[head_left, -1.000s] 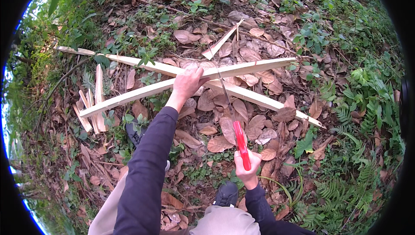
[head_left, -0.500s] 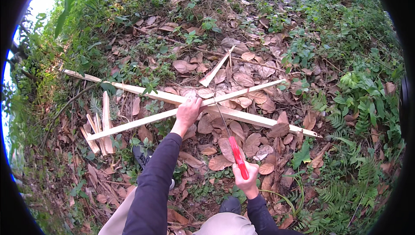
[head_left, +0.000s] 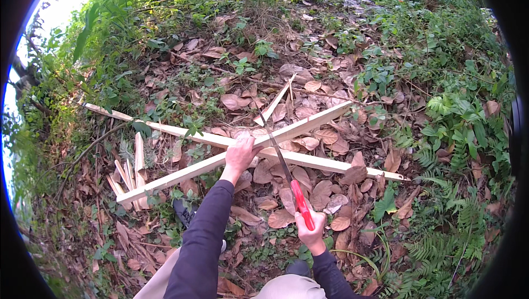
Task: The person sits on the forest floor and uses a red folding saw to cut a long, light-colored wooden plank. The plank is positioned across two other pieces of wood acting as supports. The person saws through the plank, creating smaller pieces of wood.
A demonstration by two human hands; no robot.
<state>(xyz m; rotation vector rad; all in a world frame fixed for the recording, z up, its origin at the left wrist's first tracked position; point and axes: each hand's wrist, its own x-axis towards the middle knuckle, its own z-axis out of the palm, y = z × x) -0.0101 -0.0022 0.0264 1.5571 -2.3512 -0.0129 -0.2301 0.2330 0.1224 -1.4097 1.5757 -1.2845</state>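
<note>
Two long pale wooden strips cross in an X over the leaf-covered ground. My left hand (head_left: 240,155) is closed around the upper strip (head_left: 176,175) just left of the crossing. Beneath it, the lower strip (head_left: 325,162) runs from far left to near right. My right hand (head_left: 312,234) grips the red handle of a hand saw (head_left: 299,200). The thin dark blade slants away to the left across the upper strip, right beside my left fingers. Whether its teeth have cut into the wood cannot be made out.
Several short split wood pieces (head_left: 139,161) lie under the upper strip's left end. A pointed offcut (head_left: 274,103) rests beyond the crossing. Dry brown leaves (head_left: 282,218) cover the ground, with ferns (head_left: 441,249) at the right. My shoe (head_left: 184,211) is by my left forearm.
The upper strip has turned and shows a broader face near its far right end. The saw blade reaches farther past the strip and shows more of its flat side. My view has shifted slightly.
</note>
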